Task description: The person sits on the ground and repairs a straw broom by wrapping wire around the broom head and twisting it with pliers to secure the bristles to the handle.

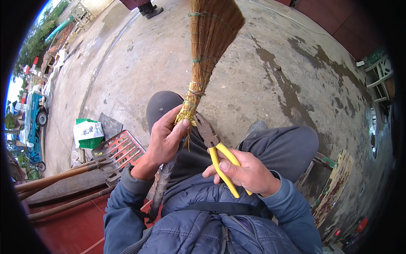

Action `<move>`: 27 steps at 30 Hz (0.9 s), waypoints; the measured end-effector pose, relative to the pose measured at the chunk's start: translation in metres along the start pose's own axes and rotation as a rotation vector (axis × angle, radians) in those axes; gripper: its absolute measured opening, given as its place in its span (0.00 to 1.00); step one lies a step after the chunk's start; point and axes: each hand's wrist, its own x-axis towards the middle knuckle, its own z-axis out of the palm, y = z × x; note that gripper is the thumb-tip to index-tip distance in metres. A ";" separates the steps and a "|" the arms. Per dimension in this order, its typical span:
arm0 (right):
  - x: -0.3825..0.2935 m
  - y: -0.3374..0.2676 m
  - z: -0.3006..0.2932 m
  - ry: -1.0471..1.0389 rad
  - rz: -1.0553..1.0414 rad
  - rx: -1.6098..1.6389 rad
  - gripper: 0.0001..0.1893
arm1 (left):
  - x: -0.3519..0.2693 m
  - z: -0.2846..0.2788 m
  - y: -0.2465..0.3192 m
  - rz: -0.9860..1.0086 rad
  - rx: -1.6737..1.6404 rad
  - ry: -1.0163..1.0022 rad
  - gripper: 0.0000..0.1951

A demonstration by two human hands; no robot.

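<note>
A straw broom (207, 47) stands head up in front of me, its bristles bound with green ties and wire. My left hand (166, 135) grips it at the neck, where frayed yellow straw ends stick out. Below that hand the wrapped broom handle (163, 182) slants down past my lap. My right hand (244, 171) holds a pair of pliers (207, 130) by its yellow grips, which are spread apart. The rusty plier head lies beside the bound neck, close to my left thumb. Whether the jaws touch the binding I cannot tell.
A slotted metal shovel (127, 146) and several wooden tool handles (63, 177) lie to my left. Behind them is a green and white bag (88, 133). A worn wooden board (334, 181) stands at my right. Another person's shoes (152, 12) show at the top.
</note>
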 end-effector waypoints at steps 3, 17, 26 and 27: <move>-0.002 -0.007 -0.006 -0.053 0.046 0.022 0.27 | -0.004 0.000 -0.001 0.024 0.025 0.029 0.23; 0.000 -0.027 -0.031 -0.222 0.217 0.207 0.26 | -0.009 -0.004 0.023 0.110 0.380 -0.027 0.26; -0.001 -0.040 -0.046 -0.305 0.306 0.284 0.24 | -0.006 -0.012 0.018 0.308 0.574 -0.066 0.28; -0.001 -0.042 -0.047 -0.293 0.334 0.263 0.24 | -0.006 -0.014 0.016 0.319 0.559 -0.076 0.28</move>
